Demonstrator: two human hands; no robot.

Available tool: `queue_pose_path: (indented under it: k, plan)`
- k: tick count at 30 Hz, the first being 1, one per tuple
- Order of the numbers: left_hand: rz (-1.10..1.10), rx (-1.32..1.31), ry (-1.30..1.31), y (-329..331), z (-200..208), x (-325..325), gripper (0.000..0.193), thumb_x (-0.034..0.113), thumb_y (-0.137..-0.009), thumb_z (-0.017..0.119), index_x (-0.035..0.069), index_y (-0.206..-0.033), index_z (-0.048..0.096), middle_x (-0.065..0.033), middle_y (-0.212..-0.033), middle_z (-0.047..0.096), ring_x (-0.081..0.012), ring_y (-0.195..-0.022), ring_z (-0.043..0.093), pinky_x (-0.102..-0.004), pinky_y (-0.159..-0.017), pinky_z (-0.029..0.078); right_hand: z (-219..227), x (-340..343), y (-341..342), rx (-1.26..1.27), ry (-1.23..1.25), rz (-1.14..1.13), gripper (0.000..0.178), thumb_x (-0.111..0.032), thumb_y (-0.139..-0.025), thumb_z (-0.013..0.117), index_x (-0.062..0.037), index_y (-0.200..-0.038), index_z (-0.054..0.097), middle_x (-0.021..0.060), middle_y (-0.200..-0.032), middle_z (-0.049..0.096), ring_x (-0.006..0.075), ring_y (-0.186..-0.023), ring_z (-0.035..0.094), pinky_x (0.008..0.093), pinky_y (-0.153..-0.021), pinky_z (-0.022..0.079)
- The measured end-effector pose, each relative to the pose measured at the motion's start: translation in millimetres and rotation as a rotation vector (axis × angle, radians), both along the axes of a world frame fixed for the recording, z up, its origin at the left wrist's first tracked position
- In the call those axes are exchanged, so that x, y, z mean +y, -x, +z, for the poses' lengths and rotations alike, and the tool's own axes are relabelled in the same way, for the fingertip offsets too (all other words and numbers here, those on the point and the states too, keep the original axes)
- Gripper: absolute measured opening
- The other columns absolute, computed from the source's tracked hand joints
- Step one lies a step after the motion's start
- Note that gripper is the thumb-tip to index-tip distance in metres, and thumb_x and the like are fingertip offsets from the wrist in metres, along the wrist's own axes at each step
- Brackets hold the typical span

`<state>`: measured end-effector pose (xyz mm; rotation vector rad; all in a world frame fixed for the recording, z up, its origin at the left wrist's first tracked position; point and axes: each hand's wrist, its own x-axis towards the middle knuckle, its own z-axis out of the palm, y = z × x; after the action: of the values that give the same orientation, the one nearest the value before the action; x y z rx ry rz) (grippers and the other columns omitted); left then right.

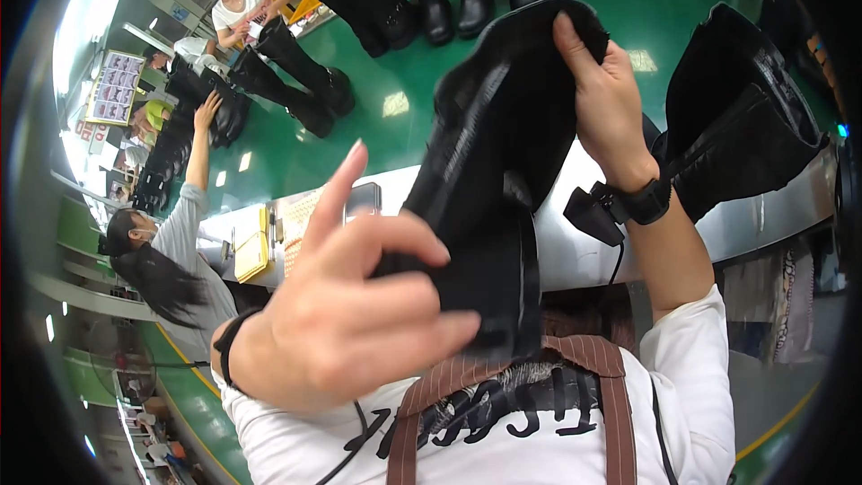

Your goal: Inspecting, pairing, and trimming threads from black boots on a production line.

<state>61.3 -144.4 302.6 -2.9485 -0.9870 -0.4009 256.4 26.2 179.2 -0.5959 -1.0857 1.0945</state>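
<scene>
A black tall boot (485,153) is held up in front of my chest, its shaft flopped open so the dark inside shows. At its upper end my right hand (603,94) grips the edge, thumb on the near side and fingers behind. My left hand (359,305) is close in front of the boot's lower part, index finger stretched up and the others loosely bent apart. It is slightly blurred, and no object shows in its fingers. Whether its fingertips touch the boot is hard to tell. Just right of my right wrist stands another black boot (736,117), its shaft gaping.
Several black boots (474,0) stand along the far side of the green work surface (395,81); more boots (292,76) are at the left. A metal edge (575,247) runs before me, with a yellow pad (253,247) on it. A co-worker (171,242) reaches across at left.
</scene>
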Motion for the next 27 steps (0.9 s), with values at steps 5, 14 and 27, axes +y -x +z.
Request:
queue_pose_path:
  k: [5, 14, 27]
  plan:
    - [-0.018, -0.054, 0.018, 7, -8, -25, 0.023, 0.016, -0.053, 0.076, 0.017, -0.075, 0.077, 0.0092, -0.067, 0.06, -0.0217, -0.09, 0.062, -0.0734, -0.113, 0.015, -2, -10, 0, 0.004, -0.13, 0.093, 0.03, -0.029, -0.1, 0.059, -0.0017, -0.104, 0.069, -0.0001, -0.092, 0.069, 0.0075, -0.082, 0.061, 0.022, -0.075, 0.048]
    - [0.316, -0.42, -0.481, 0, -51, 43, 0.065, -0.006, -0.071, 0.072, 0.0, -0.132, 0.049, -0.0097, -0.113, 0.059, -0.0232, -0.104, 0.058, -0.0487, -0.108, 0.037, -23, -24, -20, -0.461, -0.399, 0.0, 0.053, -0.025, -0.085, 0.071, -0.006, -0.131, 0.056, 0.0101, -0.117, 0.065, 0.0193, -0.114, 0.059, 0.0325, -0.096, 0.044]
    - [0.561, -0.778, 0.697, 0, -248, 31, 0.063, 0.014, -0.068, 0.09, -0.003, -0.121, 0.059, -0.0126, -0.115, 0.065, -0.0199, -0.107, 0.061, -0.0336, -0.096, 0.048, -160, -56, -21, -0.925, 0.372, 0.536, 0.031, -0.028, -0.096, 0.062, 0.0031, -0.095, 0.065, 0.0151, -0.083, 0.069, 0.0207, -0.069, 0.067, 0.0333, -0.063, 0.053]
